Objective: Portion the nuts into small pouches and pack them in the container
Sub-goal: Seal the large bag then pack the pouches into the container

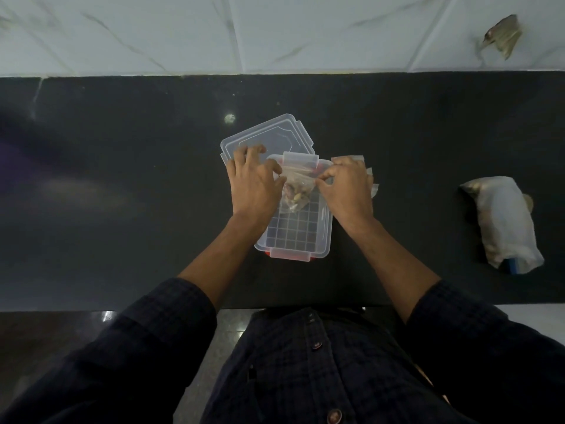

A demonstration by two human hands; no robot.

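A small clear pouch [295, 192] with nuts in its bottom hangs over the open clear container [295, 237]. My left hand [253, 182] pinches the pouch's top edge on the left, and my right hand [345, 186] pinches it on the right. The container has a grid-patterned floor and red-trimmed clips. Another filled pouch [307, 164] seems to lie at the container's far end, partly hidden. The container's clear lid [275, 133] lies flat behind it. Several empty pouches [371, 179] lie under and beside my right hand.
A large bag of nuts [501, 223] lies on its side at the right of the dark counter [122, 179]. A white tiled wall rises behind the counter, with a crumpled scrap [503, 35] at the upper right. The counter's front edge is by my waist.
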